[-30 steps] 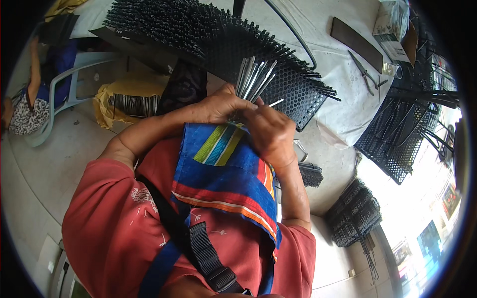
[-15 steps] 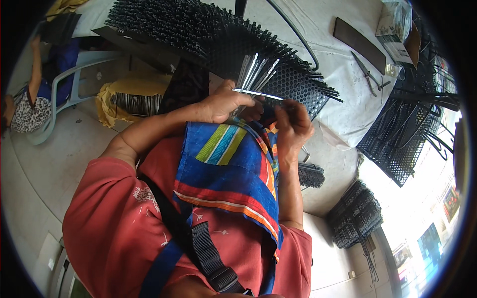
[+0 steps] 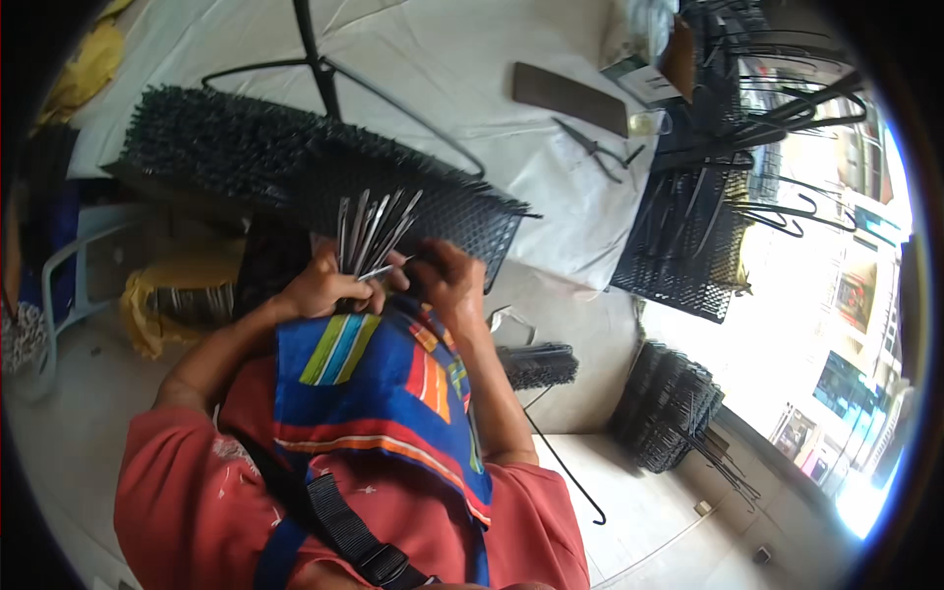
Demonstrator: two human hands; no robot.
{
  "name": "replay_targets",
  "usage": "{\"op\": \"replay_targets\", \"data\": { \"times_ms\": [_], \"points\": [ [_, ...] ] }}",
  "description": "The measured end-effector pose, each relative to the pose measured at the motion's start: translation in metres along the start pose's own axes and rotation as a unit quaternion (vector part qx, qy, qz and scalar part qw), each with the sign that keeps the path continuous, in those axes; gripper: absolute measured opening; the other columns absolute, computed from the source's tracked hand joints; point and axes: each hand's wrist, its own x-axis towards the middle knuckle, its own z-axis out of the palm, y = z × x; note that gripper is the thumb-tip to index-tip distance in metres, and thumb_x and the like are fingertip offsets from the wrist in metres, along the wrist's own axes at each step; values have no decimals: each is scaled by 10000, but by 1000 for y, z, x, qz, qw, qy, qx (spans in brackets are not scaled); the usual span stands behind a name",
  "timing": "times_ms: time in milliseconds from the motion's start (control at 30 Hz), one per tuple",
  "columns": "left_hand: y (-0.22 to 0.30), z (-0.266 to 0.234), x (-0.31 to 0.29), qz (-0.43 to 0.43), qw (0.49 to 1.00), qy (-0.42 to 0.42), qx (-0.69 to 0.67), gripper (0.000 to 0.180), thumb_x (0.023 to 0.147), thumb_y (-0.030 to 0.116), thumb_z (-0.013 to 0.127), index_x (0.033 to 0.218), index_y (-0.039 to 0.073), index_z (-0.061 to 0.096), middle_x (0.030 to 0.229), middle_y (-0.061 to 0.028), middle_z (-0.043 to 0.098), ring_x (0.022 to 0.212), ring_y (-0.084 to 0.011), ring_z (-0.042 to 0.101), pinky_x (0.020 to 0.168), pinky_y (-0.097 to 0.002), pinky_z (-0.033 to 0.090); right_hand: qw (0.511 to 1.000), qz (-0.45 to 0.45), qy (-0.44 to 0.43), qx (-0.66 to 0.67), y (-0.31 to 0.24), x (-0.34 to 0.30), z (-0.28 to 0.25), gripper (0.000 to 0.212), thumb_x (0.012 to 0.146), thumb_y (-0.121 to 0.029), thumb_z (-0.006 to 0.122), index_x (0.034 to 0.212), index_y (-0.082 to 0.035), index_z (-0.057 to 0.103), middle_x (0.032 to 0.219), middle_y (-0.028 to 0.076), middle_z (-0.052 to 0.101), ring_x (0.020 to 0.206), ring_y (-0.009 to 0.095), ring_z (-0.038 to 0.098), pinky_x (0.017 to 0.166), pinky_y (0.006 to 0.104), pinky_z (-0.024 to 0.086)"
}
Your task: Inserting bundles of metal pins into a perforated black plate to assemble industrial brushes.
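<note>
My left hand (image 3: 329,285) is closed round a fanned bundle of thin metal strips (image 3: 372,231), their upper ends spread upward. One pale strip (image 3: 376,272) lies crosswise from its fingers toward my right hand (image 3: 452,280). The right fingers are bent together close to that strip's end; what they pinch is dark and too small to make out. Just beyond both hands stands a black perforated rack (image 3: 472,228), packed on its left with many dark upright pieces (image 3: 216,143). A striped blue apron (image 3: 383,403) lies below the hands.
On the white-covered table are pliers (image 3: 595,147), a dark flat bar (image 3: 568,96) and a carton (image 3: 654,74). Black mesh racks with hooks (image 3: 678,246) stand at right. A yellow-wrapped bundle (image 3: 177,300) and a pale chair (image 3: 84,246) are at left.
The view has shifted, moving the scene left and mostly down. My right hand has come closer to my left; the crosswise strip shows less of its length between them.
</note>
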Motion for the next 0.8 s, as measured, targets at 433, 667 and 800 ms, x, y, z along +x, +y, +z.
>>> {"op": "replay_targets", "data": {
  "times_ms": [433,667,800],
  "points": [
    [-1,1,-4,-35,996,-9,86,134,890,10,571,1016,-7,614,924,-129,689,699,-124,655,607,-228,523,984,56,8,171,14,-4,-4,251,795,-22,652,1040,33,661,791,61,680,663,104,609,592,250,484],
    [-23,-5,4,-5,998,-14,59,174,890,-7,574,1063,14,587,946,-135,687,752,-144,670,697,-276,560,913,115,114,374,15,-9,4,159,863,-27,650,1006,41,654,739,5,616,551,52,509,490,200,386],
    [-21,-6,6,-47,998,1,34,154,886,4,581,1037,22,605,953,-145,681,779,-159,670,712,-288,558,921,110,66,369,14,-7,7,58,868,-37,653,899,9,669,683,-7,607,516,43,487,474,190,363]
  ]
}}
